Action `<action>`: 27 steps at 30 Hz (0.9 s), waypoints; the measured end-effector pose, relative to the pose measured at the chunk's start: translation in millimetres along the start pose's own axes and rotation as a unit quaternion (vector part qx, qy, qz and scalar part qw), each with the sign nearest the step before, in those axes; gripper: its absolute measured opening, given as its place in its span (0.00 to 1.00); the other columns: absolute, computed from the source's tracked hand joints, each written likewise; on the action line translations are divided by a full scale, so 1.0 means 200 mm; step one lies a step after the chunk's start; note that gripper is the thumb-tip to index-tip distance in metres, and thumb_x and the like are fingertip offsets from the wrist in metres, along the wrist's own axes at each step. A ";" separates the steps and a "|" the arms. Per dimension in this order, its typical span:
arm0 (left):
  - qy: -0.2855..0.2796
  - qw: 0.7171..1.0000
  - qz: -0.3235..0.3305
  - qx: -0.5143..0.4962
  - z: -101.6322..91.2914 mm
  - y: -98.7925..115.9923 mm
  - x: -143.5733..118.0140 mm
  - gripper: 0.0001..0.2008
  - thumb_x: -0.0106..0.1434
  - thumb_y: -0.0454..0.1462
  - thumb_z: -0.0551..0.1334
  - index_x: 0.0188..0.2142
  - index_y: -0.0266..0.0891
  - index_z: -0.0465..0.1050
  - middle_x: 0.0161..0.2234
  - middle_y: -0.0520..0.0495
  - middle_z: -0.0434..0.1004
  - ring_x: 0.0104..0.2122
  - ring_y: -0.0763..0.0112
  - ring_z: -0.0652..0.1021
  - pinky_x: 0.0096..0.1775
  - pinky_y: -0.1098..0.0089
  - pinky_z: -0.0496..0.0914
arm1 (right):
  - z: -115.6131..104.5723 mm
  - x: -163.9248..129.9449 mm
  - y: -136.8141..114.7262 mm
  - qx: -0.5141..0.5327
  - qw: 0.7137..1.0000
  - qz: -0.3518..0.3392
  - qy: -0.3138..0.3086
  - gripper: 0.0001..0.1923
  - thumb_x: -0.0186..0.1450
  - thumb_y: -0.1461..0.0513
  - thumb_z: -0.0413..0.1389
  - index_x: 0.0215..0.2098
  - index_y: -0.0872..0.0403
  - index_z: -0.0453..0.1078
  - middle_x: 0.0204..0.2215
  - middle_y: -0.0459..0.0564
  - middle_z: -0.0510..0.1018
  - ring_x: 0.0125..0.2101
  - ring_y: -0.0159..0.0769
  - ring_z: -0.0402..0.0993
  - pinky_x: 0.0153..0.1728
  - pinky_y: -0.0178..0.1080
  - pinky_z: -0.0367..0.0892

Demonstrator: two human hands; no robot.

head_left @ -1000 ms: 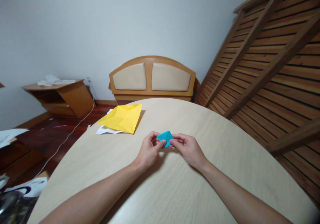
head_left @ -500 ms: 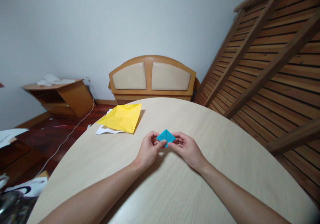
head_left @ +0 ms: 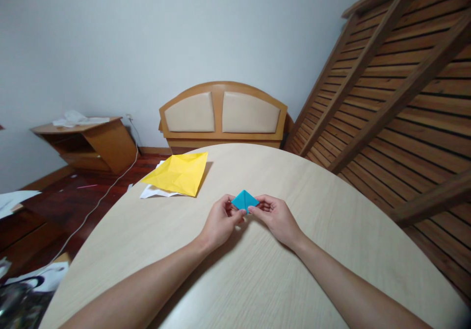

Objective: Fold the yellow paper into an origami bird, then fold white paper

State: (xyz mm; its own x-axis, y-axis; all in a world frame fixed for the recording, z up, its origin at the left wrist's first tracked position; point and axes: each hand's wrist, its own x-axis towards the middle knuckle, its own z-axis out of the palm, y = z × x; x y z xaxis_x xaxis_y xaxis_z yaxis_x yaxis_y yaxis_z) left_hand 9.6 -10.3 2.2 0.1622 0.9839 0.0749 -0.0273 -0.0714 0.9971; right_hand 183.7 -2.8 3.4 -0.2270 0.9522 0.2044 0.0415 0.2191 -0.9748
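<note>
A small folded piece of blue paper (head_left: 244, 199), diamond-shaped with a crease down its middle, is held just above the round table (head_left: 316, 250). My left hand (head_left: 222, 219) pinches it from the left, the thumb at its lower edge. From the right, my right hand (head_left: 274, 216) grips it too, its thumb lying on the paper's lower right face. The fingers behind the paper are partly hidden. Farther off to the left lies a creased yellow sheet of paper (head_left: 180, 172), with white paper (head_left: 156, 191) under it.
Beyond the table stands a wooden headboard (head_left: 219, 137) with two padded panels. A slatted wooden frame (head_left: 401, 93) leans along the right side. At the left are a small cabinet (head_left: 114, 145), a white cable (head_left: 96, 206) on the floor and scattered papers (head_left: 18, 201).
My left thumb has slid down off the paper's face to its lower edge. My right thumb has moved slightly up onto the paper.
</note>
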 end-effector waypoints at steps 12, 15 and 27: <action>-0.004 0.988 0.061 0.141 -0.02 -0.04 -0.02 0.05 0.60 0.36 0.66 0.34 0.38 0.72 0.29 0.47 0.77 0.28 0.69 0.75 0.31 0.71 0.66 | -0.02 0.01 0.02 0.017 0.998 -0.005 0.066 0.14 0.55 0.54 0.69 0.35 0.53 0.81 0.34 0.53 0.86 0.35 0.43 0.82 0.41 0.45 0.76; -0.017 0.983 0.059 0.174 -0.02 -0.04 -0.03 0.05 0.60 0.35 0.66 0.36 0.38 0.73 0.29 0.48 0.78 0.28 0.68 0.76 0.31 0.71 0.66 | -0.02 0.01 0.02 0.000 0.999 -0.014 0.048 0.13 0.58 0.54 0.67 0.37 0.53 0.81 0.36 0.53 0.86 0.37 0.42 0.82 0.41 0.44 0.76; -0.024 0.968 0.136 0.211 -0.02 0.02 -0.05 0.12 0.70 0.41 0.59 0.41 0.37 0.79 0.36 0.45 0.84 0.33 0.66 0.81 0.33 0.71 0.74 | -0.02 -0.02 -0.02 -0.124 0.987 -0.099 0.015 0.07 0.64 0.58 0.61 0.35 0.52 0.80 0.32 0.49 0.83 0.34 0.39 0.78 0.38 0.40 0.73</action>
State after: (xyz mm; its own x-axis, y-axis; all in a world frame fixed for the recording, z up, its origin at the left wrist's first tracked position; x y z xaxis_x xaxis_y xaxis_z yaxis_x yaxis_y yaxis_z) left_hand 3.2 -19.3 5.2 0.2520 0.9109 0.3267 0.3273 -0.3980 0.8570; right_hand 187.7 -6.0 6.7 -0.2249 0.8904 0.3958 0.2360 0.4439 -0.8644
